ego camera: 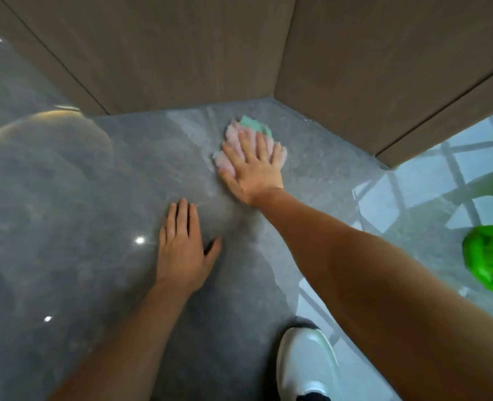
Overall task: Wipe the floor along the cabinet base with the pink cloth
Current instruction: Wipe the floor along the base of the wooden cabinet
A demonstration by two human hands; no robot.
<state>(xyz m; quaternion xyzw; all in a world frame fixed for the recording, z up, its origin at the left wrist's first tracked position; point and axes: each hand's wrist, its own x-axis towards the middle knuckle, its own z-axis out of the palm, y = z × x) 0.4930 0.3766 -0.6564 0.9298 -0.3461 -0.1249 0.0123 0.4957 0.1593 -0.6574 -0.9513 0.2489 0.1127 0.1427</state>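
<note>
The pink cloth [233, 138], with a green patch at its far edge, lies crumpled on the grey glossy floor [94, 183] a short way in front of the brown wooden cabinet base [196, 68]. My right hand [254, 166] lies flat on top of the cloth, fingers spread and pressing it to the floor. My left hand [183, 247] rests palm down on the bare floor, nearer to me and to the left, holding nothing.
The cabinet fronts form a recessed corner, with a second panel [384, 82] jutting out on the right. A bright green plastic object [491, 259] sits at the right edge. My white shoe [306, 363] stands on the floor at the bottom.
</note>
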